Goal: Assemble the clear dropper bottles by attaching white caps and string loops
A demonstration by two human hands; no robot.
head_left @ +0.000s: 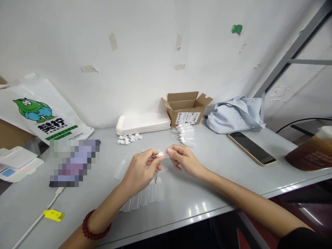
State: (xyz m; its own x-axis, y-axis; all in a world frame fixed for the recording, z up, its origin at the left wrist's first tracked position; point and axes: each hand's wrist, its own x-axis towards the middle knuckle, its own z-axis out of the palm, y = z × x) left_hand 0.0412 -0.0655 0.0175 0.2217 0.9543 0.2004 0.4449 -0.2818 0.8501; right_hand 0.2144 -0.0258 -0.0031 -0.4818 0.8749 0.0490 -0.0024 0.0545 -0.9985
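Above the middle of the table, my left hand (140,169) pinches a small white cap (160,154) between thumb and fingers. Facing it, my right hand (185,159) is closed on a small translucent squeeze bottle (166,155), whose end meets the cap. Most of that bottle is hidden by my fingers. Beneath my left hand lie several clear bottles (155,193) side by side, partly covered by the forearm. To the left is one lone bottle with a bent spout (120,168). Loose white caps (129,138) form a small heap behind my hands. Several white-capped bottles (186,133) lie at the back right.
White foam trays (145,121) are stacked by the wall, beside an open cardboard box (188,110). A blue cloth bag (234,116), a phone (251,148) and a drink cup (312,154) stand rightward. Leftward are a plastic bag (62,121), a blurred-out device (75,166) and its cable (33,226).
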